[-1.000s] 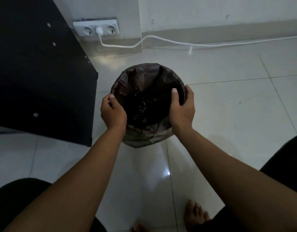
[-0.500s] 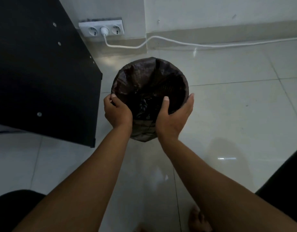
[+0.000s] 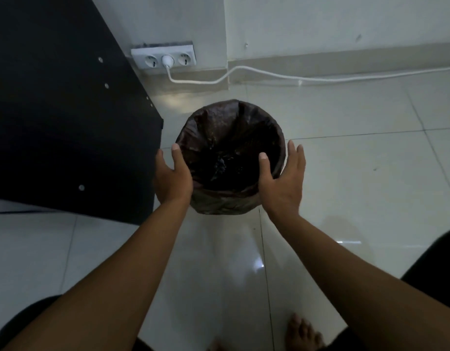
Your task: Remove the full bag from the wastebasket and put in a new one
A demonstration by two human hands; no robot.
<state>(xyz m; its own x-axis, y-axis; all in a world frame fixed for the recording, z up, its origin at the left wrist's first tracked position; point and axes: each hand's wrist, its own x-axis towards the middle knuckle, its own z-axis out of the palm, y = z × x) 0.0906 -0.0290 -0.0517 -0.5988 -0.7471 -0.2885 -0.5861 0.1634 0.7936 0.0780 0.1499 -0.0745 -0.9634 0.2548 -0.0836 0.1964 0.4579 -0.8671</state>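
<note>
A small round wastebasket (image 3: pixel 222 205) stands on the white tiled floor, lined with a dark brown plastic bag (image 3: pixel 231 122) folded over its rim. Some dark rubbish lies deep inside the bag. My left hand (image 3: pixel 172 177) is at the basket's left side, fingers straightened, thumb lying along the rim. On the right side, my right hand (image 3: pixel 284 182) has its thumb over the rim inside the bag and its fingers stretched along the outside. Neither hand is closed on the bag.
A black furniture panel (image 3: pixel 66 122) stands close to the basket's left. A white socket strip (image 3: pixel 163 58) sits at the wall base, and its white cable (image 3: pixel 269 77) runs right along the wall. My bare foot (image 3: pixel 303 333) is at the bottom.
My left hand has uncurled from its grip on the rim. My right hand has shifted back to the right side and opened. The basket sits a little lower in the view.
</note>
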